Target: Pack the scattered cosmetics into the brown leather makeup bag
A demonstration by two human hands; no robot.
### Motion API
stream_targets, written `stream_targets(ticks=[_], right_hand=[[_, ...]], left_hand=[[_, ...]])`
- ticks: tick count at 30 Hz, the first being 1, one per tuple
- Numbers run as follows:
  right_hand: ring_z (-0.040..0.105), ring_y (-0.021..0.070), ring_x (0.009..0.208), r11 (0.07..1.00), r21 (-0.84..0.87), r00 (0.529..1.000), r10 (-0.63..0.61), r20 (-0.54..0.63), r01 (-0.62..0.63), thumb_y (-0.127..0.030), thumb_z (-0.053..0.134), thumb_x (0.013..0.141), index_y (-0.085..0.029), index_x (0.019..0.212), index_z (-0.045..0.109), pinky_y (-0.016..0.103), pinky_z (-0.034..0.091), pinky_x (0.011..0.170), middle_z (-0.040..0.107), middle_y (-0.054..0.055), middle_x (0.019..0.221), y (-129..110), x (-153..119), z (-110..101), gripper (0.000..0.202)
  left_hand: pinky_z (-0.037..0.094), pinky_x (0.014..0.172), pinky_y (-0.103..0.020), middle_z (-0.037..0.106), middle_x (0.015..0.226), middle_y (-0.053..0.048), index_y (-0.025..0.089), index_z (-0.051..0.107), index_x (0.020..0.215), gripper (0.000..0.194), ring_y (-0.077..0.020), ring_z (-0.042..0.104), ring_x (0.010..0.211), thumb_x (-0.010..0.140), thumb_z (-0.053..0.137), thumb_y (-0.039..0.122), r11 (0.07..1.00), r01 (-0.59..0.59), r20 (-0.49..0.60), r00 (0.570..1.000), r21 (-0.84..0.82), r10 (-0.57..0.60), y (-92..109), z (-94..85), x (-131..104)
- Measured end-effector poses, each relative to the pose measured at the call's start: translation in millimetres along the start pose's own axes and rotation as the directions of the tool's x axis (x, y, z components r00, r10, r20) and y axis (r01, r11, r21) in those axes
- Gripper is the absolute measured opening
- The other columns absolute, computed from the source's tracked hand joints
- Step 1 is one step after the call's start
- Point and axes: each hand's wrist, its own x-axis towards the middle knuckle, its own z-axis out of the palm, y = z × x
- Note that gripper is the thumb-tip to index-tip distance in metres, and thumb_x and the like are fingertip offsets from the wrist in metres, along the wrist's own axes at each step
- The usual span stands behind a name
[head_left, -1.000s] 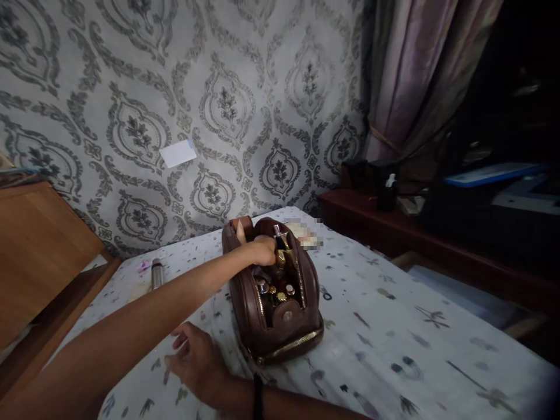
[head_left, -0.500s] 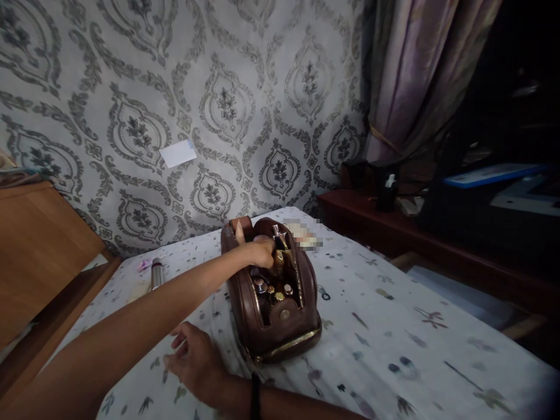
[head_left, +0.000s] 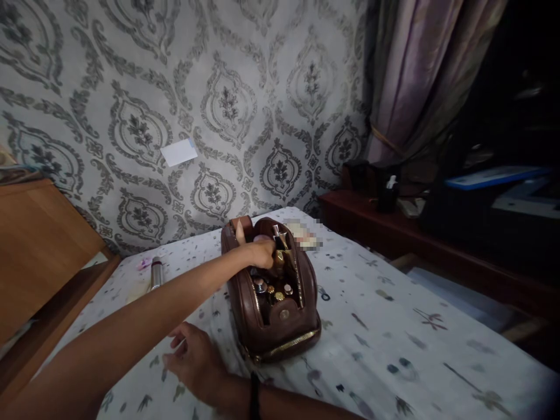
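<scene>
A brown leather toiletry bag point(head_left: 245, 309) stands unzipped, with several cosmetics inside, among them small bottles with gold caps point(head_left: 279, 296). My left hand point(head_left: 261, 255) reaches down into it, fingers bent and closed beside a gold-coloured item point(head_left: 280, 256). The bag's inside hides the fingertips, so what they grip cannot be made out. A slim tube with a silvery top point(head_left: 277, 233) leans at the bag's far right side. My right hand point(head_left: 195, 361), with a black band on the wrist, is over the cloth left of the bag, loosely curled with thumb and fingers apart, holding nothing.
The bag stands on a white patterned cloth point(head_left: 371, 326). A silver cylinder point(head_left: 156, 273) stands at the left, partly behind my forearm. Behind the bag lies a blurred-out item point(head_left: 304, 234). A dark red shelf point(head_left: 350, 204) borders the right, a wooden cabinet point(head_left: 44, 245) the left.
Almost nothing differs. My left hand stays inside the bag, and my right hand keeps its place on the left; the view has shifted very slightly.
</scene>
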Motion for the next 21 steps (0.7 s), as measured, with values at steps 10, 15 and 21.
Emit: stream_targets(ticks=[10,15,21], right_hand=[[0.059,0.0126,0.074,1.000,0.012,1.000,-0.003,-0.002,0.003,-0.015,0.072,0.070,-0.018,0.102,0.068,0.023,0.043,0.066,0.067,0.001,0.094,5,2,3,0.033],[0.057,0.0125,0.071,1.000,0.016,1.000,-0.022,-0.023,0.022,-0.016,0.073,0.069,-0.020,0.097,0.067,0.023,0.042,0.065,0.066,-0.001,0.088,9,4,5,0.029],[0.057,0.0124,0.071,1.000,0.021,1.000,-0.023,-0.014,0.023,-0.014,0.073,0.068,-0.020,0.094,0.066,0.023,0.042,0.065,0.064,-0.002,0.086,6,3,3,0.027]], left_hand=[[0.054,0.069,-0.021,0.074,0.095,-0.013,0.006,0.070,0.095,0.031,-0.0229,0.070,0.086,0.066,0.076,0.015,0.997,0.054,0.058,0.997,0.056,-0.057,9,-8.9,-8],[0.054,0.066,-0.023,0.074,0.086,-0.010,0.008,0.071,0.087,0.024,-0.0223,0.069,0.080,0.064,0.076,0.015,0.996,0.072,0.074,0.994,0.058,-0.077,11,-11.4,-9],[0.054,0.072,-0.024,0.069,0.068,-0.002,0.014,0.068,0.066,0.013,-0.0208,0.067,0.076,0.057,0.077,0.009,0.999,0.032,0.025,0.999,0.014,-0.033,9,-14.6,-9]])
